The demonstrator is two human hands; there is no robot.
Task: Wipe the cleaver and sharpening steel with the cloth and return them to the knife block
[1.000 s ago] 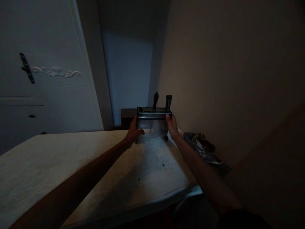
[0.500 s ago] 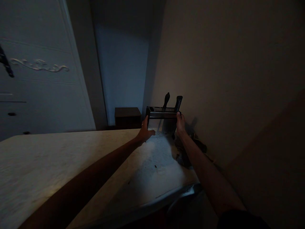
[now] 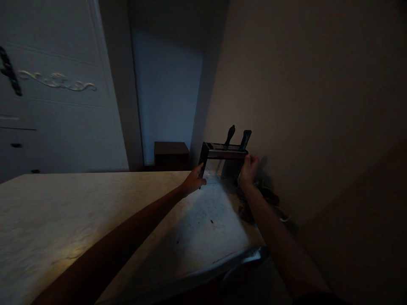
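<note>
A dark knife holder (image 3: 227, 153) with an open frame stands at the far right end of the table, near the wall. Two black-handled utensils, likely knives, rise from its top: one with a rounded handle (image 3: 230, 134), the other with a flatter handle (image 3: 246, 139). My left hand (image 3: 194, 179) is closed on the holder's left side panel, its thumb low on the near side. At the right end, my right hand (image 3: 249, 168) has its fingers curled against the frame; dim light partly hides their contact.
The pale table (image 3: 95, 203) has a few dark specks. Dark, crumpled items (image 3: 246, 207) lie by the right wall (image 3: 302, 106), beneath my right forearm. A brown cabinet (image 3: 171, 148) stands beyond the table. At left is a white door (image 3: 60, 114) with a dark handle.
The knife holder appears a little further right as the view shifts. My right hand has turned and sits slightly lower at the holder's right end. My left hand remains at its left side.
</note>
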